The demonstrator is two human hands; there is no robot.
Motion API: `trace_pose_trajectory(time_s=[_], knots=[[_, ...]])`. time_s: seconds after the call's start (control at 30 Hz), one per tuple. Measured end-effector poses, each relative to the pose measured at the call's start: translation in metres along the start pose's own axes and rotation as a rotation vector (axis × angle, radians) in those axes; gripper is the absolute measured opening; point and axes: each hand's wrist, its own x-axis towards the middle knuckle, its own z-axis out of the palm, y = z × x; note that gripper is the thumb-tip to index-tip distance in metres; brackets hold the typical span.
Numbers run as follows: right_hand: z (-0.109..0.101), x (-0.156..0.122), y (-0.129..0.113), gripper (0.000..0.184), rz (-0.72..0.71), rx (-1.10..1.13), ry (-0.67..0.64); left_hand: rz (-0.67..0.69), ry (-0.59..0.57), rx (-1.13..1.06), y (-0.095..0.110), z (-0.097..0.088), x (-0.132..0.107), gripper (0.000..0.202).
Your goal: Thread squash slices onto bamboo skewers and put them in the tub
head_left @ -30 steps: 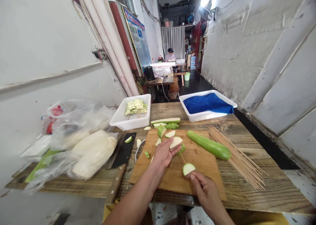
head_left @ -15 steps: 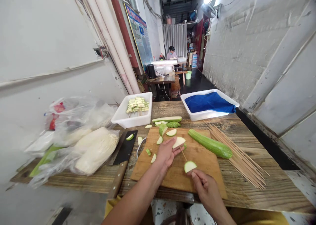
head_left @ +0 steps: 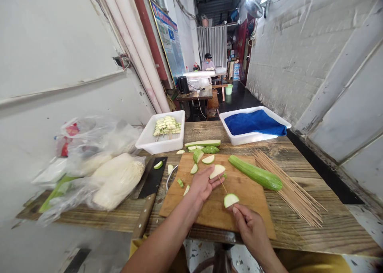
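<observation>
Over the wooden cutting board [head_left: 245, 209], my left hand [head_left: 203, 183] holds a pale half-round zucchini slice [head_left: 217, 171] between thumb and fingers. A thin wooden skewer [head_left: 224, 186] runs from that slice down to a second half-round slice [head_left: 231, 200] with a green rim. My right hand [head_left: 249, 223] pinches the skewer's lower end, just below this second slice. On the board lie loose zucchini slices [head_left: 208, 159] and a whole zucchini [head_left: 255, 173], its far end reaching over the board's right edge.
A bundle of skewers [head_left: 290, 191] lies right of the board, a cleaver [head_left: 151, 179] left. Behind stand a white tub [head_left: 146, 139] with skewered slices [head_left: 167, 125] and a tray with a blue cloth [head_left: 254, 123]. Bagged food [head_left: 116, 181] sits far left. A person [head_left: 208, 63] is at the back.
Both hands keep nearly the same pose on the slices and skewer. The whole view has shifted very slightly.
</observation>
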Motion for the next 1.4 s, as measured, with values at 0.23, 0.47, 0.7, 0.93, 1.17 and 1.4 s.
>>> trace_pose_trajectory(time_s=[0.23,0.47,0.7,0.93,1.17,1.4], knots=[[0.000,0.005,0.000,0.035,0.006,-0.025,0.000,-0.067,-0.075,0.048,-0.013,0.001,-0.006,0.009],[0.000,0.002,-0.001,0.034,0.017,-0.026,0.023,-0.008,-0.057,0.083,-0.014,0.005,-0.014,0.013],[0.002,0.007,-0.003,0.035,0.020,-0.022,0.074,-0.054,-0.094,0.180,-0.026,0.009,-0.022,0.011],[0.001,0.006,-0.003,0.035,0.023,-0.018,0.085,0.058,-0.171,0.255,-0.022,-0.001,-0.025,0.025],[0.000,0.002,-0.001,0.037,0.061,-0.020,0.110,0.666,-0.047,0.676,0.018,-0.030,0.006,0.021],[0.001,0.001,0.005,0.036,0.153,0.132,0.085,0.786,-0.139,1.308,0.031,-0.012,0.039,0.034]])
